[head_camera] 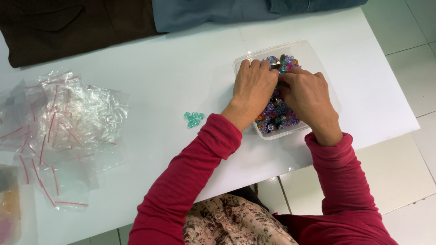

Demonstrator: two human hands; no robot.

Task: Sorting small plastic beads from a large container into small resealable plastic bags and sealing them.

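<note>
Both of my hands are down inside a clear plastic box full of mixed coloured beads on a white table. My left hand lies palm down over the beads with its fingers curled at the far side. My right hand is beside it, fingertips meeting the left hand's over the beads; what the fingers pinch is hidden. A small cluster of teal beads lies on the table to the left of the box.
A heap of small clear zip bags with red seal strips covers the table's left part. Brown cloth and blue cloth lie along the far edge. The table's near edge and tiled floor are at the right.
</note>
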